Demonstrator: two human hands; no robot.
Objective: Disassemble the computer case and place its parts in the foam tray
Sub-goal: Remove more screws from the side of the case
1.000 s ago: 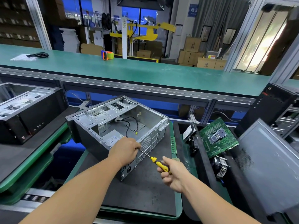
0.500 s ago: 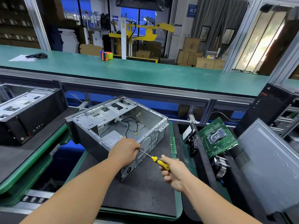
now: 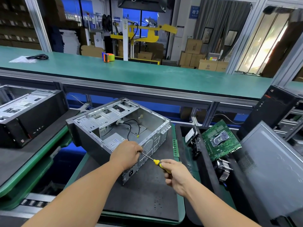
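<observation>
Right hand point(image 3: 176, 173): grip closed round screwdriver point(image 3: 156, 161) handle; shaft runs up-left to the case's near rear corner. Left hand point(image 3: 127, 152): curled there, steadying the shaft tip. Computer case point(image 3: 118, 128): open, on desk, left of foam tray point(image 3: 203, 161).

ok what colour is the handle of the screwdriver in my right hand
Yellow with a black band, on the screwdriver gripped by the right hand, seen in the head view.
</observation>
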